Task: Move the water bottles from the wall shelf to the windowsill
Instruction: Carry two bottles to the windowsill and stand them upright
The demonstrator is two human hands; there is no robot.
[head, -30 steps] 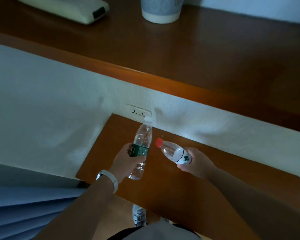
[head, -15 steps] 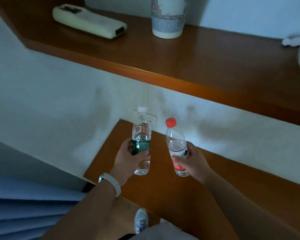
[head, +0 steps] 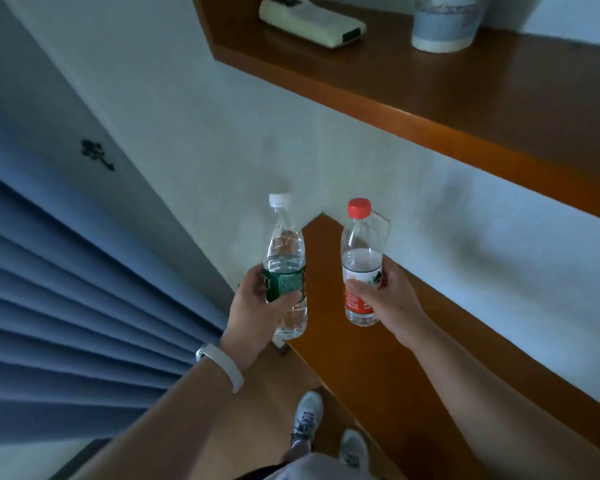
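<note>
My left hand (head: 257,310) grips a clear water bottle with a white cap and green label (head: 285,251), held upright. My right hand (head: 388,299) grips a second clear bottle with a red cap and red-and-white label (head: 361,261), also upright. Both bottles hang in the air side by side, a little apart, above the left end of the lower wooden shelf (head: 378,368). The upper wall shelf (head: 465,98) runs across the top right. No windowsill is in view.
A cream-coloured handset-like device (head: 312,20) and a pale patterned cup (head: 444,22) sit on the upper shelf. Blue pleated curtains (head: 66,306) fill the left. A white wall lies between the shelves. My shoes (head: 309,417) stand on the wooden floor below.
Both bottles came up off the lower shelf and now stand upright; the red-capped one was tilted left a second ago. The view has swung left, bringing the curtains in.
</note>
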